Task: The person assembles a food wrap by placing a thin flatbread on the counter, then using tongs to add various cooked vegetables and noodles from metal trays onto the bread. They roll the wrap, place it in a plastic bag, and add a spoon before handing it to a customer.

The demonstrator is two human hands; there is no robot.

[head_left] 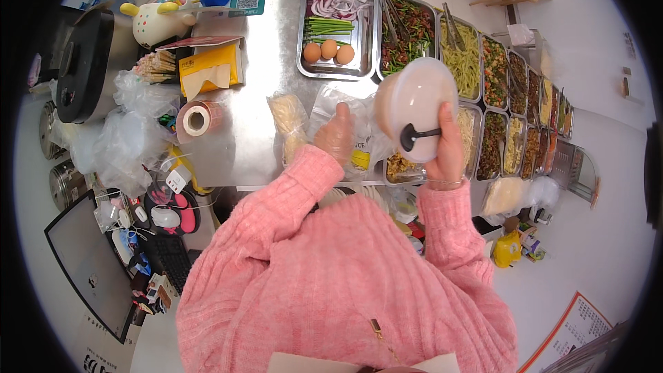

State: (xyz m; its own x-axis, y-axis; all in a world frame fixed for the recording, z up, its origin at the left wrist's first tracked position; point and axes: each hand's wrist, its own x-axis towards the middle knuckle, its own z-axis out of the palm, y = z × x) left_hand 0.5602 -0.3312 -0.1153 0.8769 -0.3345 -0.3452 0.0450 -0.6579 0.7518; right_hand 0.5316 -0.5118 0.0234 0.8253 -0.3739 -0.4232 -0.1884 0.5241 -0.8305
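In my right hand (450, 146) I hold a round plastic bowl (418, 93) with a translucent lid, tilted above the table. A black plastic spoon (414, 137) lies against the lid, its handle end by my fingers. Just left of the bowl, my left hand (335, 139) grips a clear plastic bag (362, 139) with some yellow and black print. Its thumb points up, and the bag partly hides the other fingers. Beside that hand lies a wrapped bundle of pale noodles (286, 119) on the metal table (259, 90).
A steel tray (302, 27) holds onion rings, green stalks and three eggs. Several food trays with tongs (452, 27) run to the right. At left are a label roll (197, 121), a yellow packet (208, 70), plastic bags (121, 152) and a black cooker (93, 65). A monitor (90, 269) stands lower left.
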